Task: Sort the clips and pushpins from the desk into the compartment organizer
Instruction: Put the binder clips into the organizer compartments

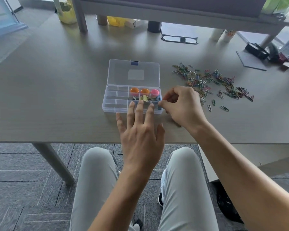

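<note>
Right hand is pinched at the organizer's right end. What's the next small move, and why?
Probably lower the right hand into the near-right compartment of the organizer and let go. Its fingertips pinch together just beside that end, and the left hand lies spread over the front edge. What it pinches is too small to tell.

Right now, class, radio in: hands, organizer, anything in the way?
Left hand open, fingers over organizer. Right hand pinching at its right end, item hidden. Paper clips loose on desk. Nothing blocking.

left hand point(141, 130) flat, fingers spread over organizer point(116, 104) front edge | right hand point(182, 105) curled, pinching at its right end | paper clips point(212, 80) scattered right | pushpins point(144, 91) back row
</note>
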`<control>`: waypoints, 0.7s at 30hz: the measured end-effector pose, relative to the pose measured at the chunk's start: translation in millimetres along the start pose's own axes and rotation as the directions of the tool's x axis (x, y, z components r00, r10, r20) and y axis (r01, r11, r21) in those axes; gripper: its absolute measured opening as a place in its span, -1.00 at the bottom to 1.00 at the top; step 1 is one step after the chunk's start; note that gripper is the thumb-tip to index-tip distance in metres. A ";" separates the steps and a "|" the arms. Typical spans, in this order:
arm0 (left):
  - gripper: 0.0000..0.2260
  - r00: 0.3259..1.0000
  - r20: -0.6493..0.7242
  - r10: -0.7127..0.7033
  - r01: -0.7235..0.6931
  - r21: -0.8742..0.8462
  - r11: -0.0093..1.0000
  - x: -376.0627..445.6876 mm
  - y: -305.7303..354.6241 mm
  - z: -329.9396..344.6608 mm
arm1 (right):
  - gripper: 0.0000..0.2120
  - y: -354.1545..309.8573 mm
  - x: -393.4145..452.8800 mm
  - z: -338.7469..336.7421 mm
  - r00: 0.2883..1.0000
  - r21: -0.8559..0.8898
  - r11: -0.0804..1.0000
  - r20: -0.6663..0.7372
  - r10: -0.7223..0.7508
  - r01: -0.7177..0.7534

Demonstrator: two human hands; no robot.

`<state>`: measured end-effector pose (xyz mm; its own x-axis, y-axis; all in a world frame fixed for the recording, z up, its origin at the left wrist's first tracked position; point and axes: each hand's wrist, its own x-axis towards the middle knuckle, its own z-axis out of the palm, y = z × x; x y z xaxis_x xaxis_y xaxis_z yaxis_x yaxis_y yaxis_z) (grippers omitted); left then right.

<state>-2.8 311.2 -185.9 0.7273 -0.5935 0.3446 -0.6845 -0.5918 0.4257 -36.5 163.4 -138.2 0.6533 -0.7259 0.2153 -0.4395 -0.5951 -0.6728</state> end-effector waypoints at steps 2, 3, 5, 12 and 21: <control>-0.50 1.000 0.001 0.000 0.000 0.007 1.000 0.7 0.7 0.5 | -0.87 -0.7 3.4 -1.8 1.000 -0.013 1.000 0.025 0.019 -0.019; -0.50 1.000 0.001 -0.002 0.002 0.009 1.000 0.8 1.0 0.7 | -0.87 -1.9 4.9 -1.7 0.999 -0.030 0.999 0.039 0.025 -0.024; -0.50 1.000 0.003 -0.007 0.007 0.012 1.000 1.1 1.1 0.7 | -0.88 -4.5 8.2 0.2 0.998 -0.075 0.997 0.054 0.026 -0.022; -0.51 1.000 -0.009 -0.006 0.006 0.009 1.000 1.1 1.5 0.2 | -0.88 -9.0 12.8 3.2 0.998 -0.187 0.982 0.066 0.012 0.000; -0.53 1.000 -0.023 -0.020 0.017 -0.106 0.994 1.3 4.8 -4.1 | -0.88 18.4 -10.7 -28.7 0.996 -0.061 0.998 -0.090 -0.003 -0.002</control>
<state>-4.9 309.8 -180.0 0.7415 -0.5690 0.3554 -0.6630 -0.5407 0.5177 -69.3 150.3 -132.5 0.5968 -0.7519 0.2803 -0.4778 -0.6136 -0.6287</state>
